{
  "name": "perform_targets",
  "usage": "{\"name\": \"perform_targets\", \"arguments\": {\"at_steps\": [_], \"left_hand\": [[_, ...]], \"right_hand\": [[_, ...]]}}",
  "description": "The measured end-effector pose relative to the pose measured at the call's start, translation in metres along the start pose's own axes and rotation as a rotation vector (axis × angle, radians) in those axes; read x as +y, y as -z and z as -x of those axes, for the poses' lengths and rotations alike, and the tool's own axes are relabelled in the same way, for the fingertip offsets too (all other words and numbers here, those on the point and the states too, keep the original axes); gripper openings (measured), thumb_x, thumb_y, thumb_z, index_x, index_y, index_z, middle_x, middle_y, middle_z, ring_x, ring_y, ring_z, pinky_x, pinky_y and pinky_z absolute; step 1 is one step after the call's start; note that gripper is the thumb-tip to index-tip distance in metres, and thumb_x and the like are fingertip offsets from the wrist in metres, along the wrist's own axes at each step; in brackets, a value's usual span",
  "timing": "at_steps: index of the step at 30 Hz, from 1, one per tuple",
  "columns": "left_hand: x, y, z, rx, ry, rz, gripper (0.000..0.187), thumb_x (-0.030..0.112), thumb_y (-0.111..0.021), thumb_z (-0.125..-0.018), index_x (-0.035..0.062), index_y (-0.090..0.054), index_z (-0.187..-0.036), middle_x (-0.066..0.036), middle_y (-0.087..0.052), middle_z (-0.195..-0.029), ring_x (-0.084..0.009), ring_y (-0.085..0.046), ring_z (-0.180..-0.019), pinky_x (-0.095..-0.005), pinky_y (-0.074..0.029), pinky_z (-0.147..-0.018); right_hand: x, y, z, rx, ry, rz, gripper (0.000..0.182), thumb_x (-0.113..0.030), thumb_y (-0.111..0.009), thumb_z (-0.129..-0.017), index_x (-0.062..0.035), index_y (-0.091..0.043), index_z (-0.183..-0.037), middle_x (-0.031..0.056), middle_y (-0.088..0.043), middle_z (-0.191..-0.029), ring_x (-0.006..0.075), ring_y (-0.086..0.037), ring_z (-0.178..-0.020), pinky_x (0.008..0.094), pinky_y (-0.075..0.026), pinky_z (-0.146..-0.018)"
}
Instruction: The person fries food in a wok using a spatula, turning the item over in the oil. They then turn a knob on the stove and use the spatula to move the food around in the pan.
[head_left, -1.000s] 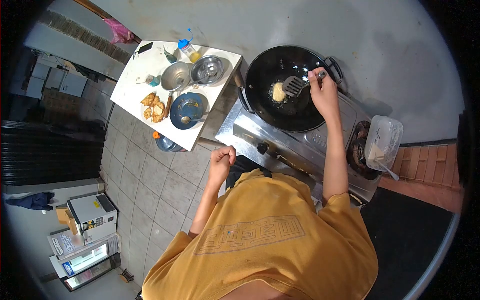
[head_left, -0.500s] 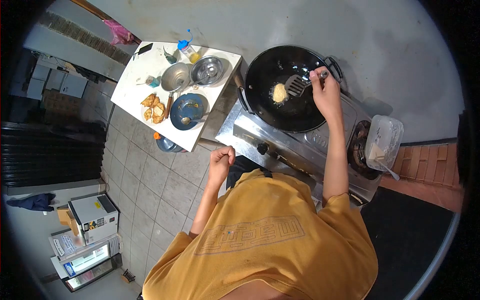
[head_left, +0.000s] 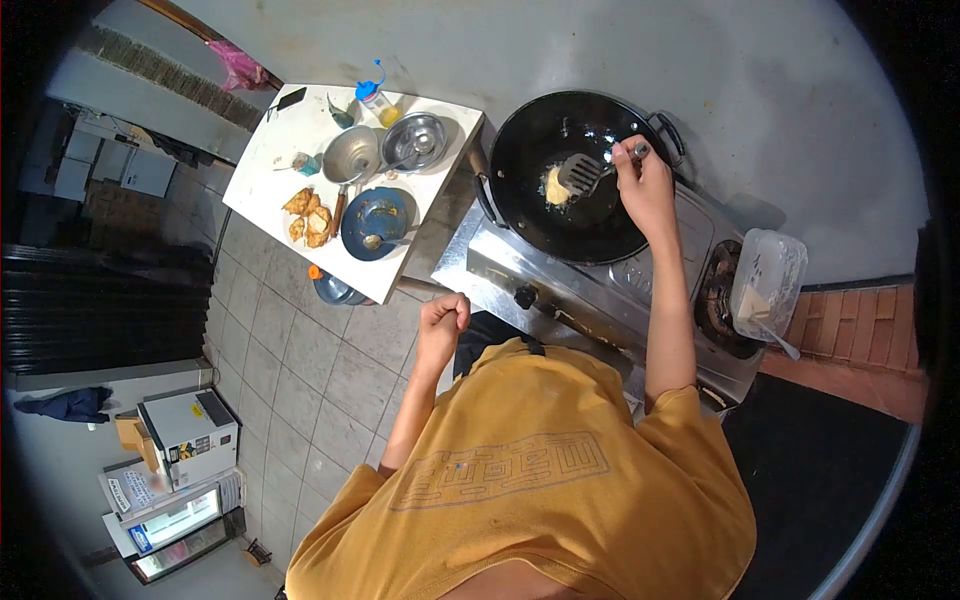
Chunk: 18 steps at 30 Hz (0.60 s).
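No word, number or brand can be read with certainty. Across the mustard-yellow T-shirt (head_left: 540, 525) runs a band of outlined, maze-like print (head_left: 500, 470), perhaps stylised lettering. At lower left, a white boxy unit (head_left: 190, 440) bears dark print and a small yellow sticker (head_left: 196, 409). Below it are white paper notices (head_left: 125, 490) with dark writing and a blue label (head_left: 140, 538), all too small to make out.
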<state>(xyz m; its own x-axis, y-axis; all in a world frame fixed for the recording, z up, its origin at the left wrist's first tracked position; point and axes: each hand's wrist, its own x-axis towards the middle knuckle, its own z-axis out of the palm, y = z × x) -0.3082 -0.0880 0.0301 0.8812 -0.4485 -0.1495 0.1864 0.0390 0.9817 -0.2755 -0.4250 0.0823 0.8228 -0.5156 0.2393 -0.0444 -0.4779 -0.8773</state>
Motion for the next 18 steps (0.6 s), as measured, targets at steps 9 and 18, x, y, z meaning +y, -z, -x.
{"name": "perform_targets", "arguments": {"at_steps": [9,18], "left_hand": [[0.002,0.000,0.002,0.005,-0.003,-0.005,0.019,-0.011,-0.032,-0.066,0.0038,-0.041,-0.057,0.002,-0.038,-0.057,-0.0061,-0.031,-0.054,-0.0247,-0.021,-0.049],[-0.002,-0.001,0.003,0.008,0.001,0.014,0.019,-0.011,-0.032,-0.065,0.0038,-0.040,-0.057,0.002,-0.038,-0.058,-0.0065,-0.031,-0.055,-0.0244,-0.021,-0.050]], "right_hand": [[-0.007,0.014,0.002,0.071,0.039,0.028,0.022,-0.020,-0.057,-0.095,0.0001,-0.054,-0.086,0.0097,-0.048,-0.063,0.0174,-0.044,-0.058,0.0328,-0.040,-0.058],[0.004,0.022,0.006,-0.009,-0.055,0.115,0.025,-0.023,-0.056,-0.095,-0.0005,-0.053,-0.083,0.0046,-0.047,-0.064,0.0127,-0.042,-0.060,0.0311,-0.038,-0.058]]}}
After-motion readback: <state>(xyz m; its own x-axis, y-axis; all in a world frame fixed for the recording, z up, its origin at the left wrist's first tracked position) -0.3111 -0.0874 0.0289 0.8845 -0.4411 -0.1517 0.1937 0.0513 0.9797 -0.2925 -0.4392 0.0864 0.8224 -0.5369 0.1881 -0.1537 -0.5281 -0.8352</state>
